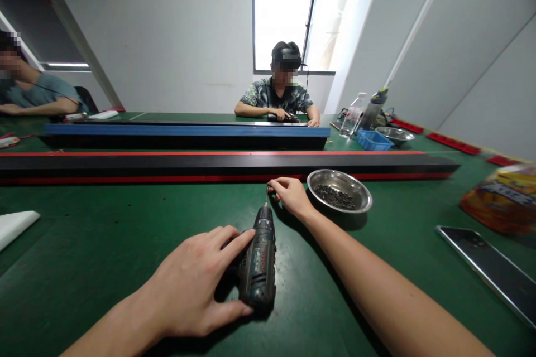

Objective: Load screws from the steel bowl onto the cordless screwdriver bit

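Observation:
My left hand (201,276) is closed around a black cordless drill (258,265), with the thumb near its back end. The drill lies on its side, its bit (267,195) aimed away from me. At the tip of the bit, the fingers of my right hand (288,192) are pinched together; whatever they hold is too small to make out. Close by on the right stands a round metal bowl (367,206) with many small dark pieces (335,196) inside, seemingly screws. Just beyond the bit lies a long black and red bar (188,164).
A phone (488,268) and an orange snack bag (502,201) lie at right on the green table (104,268). Behind are a blue-topped bar (188,131), a blue basket (374,140), a bottle (353,117) and another bowl (395,135). Co-workers sit opposite (278,92) and at far left (46,92).

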Tool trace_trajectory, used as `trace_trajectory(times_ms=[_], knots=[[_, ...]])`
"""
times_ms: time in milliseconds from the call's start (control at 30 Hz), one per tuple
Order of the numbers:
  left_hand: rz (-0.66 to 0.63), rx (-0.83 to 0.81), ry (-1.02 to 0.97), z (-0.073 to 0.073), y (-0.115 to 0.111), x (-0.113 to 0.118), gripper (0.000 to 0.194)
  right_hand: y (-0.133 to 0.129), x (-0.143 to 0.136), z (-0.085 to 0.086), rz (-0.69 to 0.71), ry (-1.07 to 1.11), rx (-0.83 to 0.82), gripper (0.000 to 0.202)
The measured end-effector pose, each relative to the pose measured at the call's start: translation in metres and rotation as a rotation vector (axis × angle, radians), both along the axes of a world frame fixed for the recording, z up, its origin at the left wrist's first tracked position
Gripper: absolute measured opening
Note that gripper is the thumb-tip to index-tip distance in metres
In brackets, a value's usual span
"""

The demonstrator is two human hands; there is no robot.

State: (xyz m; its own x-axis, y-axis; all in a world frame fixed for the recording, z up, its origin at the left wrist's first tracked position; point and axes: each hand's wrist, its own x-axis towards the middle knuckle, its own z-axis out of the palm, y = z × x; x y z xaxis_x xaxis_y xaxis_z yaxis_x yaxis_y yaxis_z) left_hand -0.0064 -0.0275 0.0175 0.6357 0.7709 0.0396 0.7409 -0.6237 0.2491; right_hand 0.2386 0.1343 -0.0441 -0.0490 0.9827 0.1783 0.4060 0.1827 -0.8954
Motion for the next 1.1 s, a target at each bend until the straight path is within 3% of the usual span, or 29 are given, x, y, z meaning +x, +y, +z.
trace_trajectory(times_ms=[633, 867, 1100], knots=[[-0.001, -0.005, 0.009, -0.0004, 0.0005, 0.0006, 0.089, 0.0028, 0.0001, -0.0032, 0.037, 0.038, 0.001, 0.025], [-0.002, -0.008, 0.014, -0.0010, 0.0002, -0.0006, 0.091, 0.0054, 0.0038, -0.0060, 0.174, 0.142, -0.045, 0.038], [0.004, -0.004, 0.012, -0.0004, 0.0005, 0.0000, 0.091, 0.0058, 0.0042, -0.0072, 0.163, 0.085, -0.039, 0.049]])
